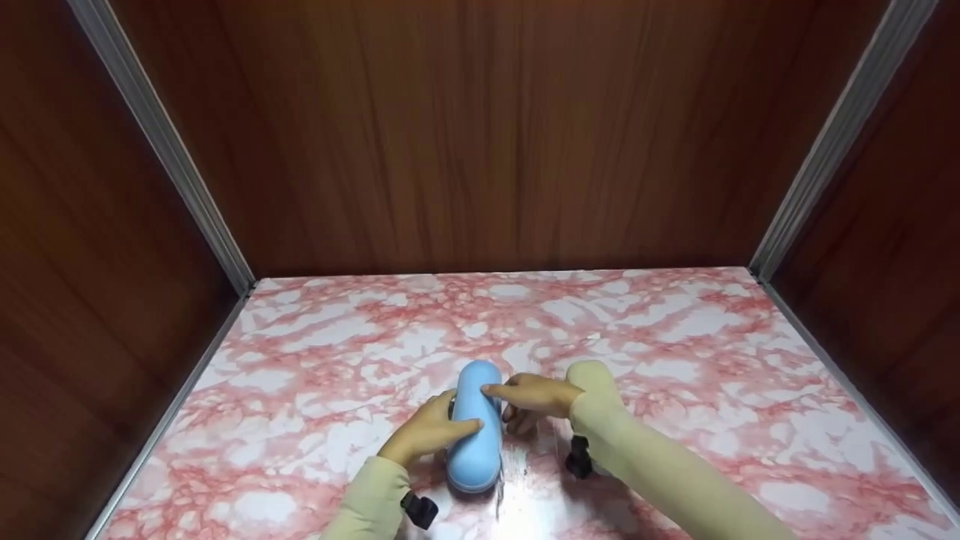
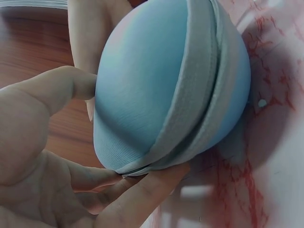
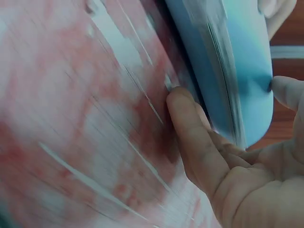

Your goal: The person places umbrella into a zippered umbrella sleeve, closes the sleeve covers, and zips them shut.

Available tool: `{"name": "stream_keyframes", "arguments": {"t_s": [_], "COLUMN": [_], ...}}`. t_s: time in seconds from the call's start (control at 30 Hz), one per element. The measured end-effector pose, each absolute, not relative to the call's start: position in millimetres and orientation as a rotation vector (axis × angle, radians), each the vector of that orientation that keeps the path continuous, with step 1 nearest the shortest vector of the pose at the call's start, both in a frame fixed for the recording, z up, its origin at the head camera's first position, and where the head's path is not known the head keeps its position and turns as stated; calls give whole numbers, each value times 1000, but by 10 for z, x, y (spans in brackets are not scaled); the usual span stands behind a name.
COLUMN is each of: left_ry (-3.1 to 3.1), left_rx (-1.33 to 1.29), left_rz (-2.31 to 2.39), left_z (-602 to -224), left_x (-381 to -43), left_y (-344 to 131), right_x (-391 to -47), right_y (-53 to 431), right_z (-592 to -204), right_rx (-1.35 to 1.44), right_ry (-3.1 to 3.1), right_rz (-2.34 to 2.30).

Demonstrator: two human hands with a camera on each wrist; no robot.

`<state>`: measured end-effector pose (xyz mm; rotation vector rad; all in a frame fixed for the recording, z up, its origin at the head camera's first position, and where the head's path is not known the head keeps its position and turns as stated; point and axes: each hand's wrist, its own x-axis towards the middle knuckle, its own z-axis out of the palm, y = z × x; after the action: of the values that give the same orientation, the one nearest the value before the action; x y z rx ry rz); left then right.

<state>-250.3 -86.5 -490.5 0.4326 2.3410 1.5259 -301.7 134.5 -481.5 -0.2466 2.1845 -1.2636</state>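
Observation:
A long, rounded blue case [image 1: 474, 427], with a seam round its side, lies lengthwise between the two hands. The left hand [image 1: 431, 433] grips it from the left, thumb across the top; in the left wrist view its fingers [image 2: 147, 194] reach the lower edge by the seam. From the right, the right hand [image 1: 544, 395] holds the far half, thumb on top. The right wrist view has that hand's fingers [image 3: 194, 137] along the case's lower side, close over the table. Partly hidden by the right wrist is a pale yellow rounded object [image 1: 591, 371].
The table [image 1: 315, 360] has a red and white marbled surface. Brown wood-grain panels [image 1: 480, 135] enclose its back and sides, with metal posts [image 1: 172, 165] at the corners. A small pale scrap [image 1: 593, 337] lies beyond the yellow object.

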Motion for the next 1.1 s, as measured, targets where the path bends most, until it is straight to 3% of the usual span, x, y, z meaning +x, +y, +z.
{"name": "stream_keyframes", "arguments": {"t_s": [0.5, 1.1], "left_ry": [2310, 2128], "left_rx": [410, 337], "left_rz": [1529, 1576], "left_z": [-4917, -4898], "left_x": [-2487, -2526], "left_y": [-897, -972], "right_x": [-2773, -2726], "right_y": [1183, 1124], "right_z": [-5010, -5030], "right_rx": [-153, -109], "right_ry": [1932, 1977], "right_rz": [-1674, -1707]}}
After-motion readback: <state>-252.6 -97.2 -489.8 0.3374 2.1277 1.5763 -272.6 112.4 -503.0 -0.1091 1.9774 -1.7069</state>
